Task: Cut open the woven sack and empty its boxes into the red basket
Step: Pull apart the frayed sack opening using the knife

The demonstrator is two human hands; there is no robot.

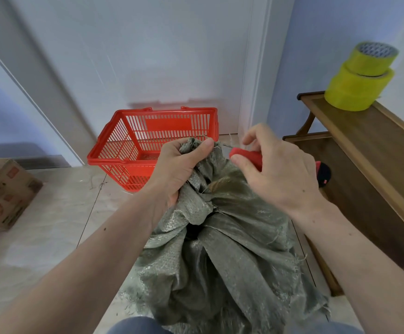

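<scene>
Woven sack (222, 256) standing gathered on floor, left hand (181, 165) clutching its bunched neck, right hand (275, 169) gripping red-handled cutter (246, 156) beside it, red basket (148, 145) sitting behind

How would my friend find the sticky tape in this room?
Look right, to the brown wooden table by the wall. On its far corner sit two tape rolls, stacked one on top of the other. They are the only bright yellow things here; the basket on the floor is red.
</scene>
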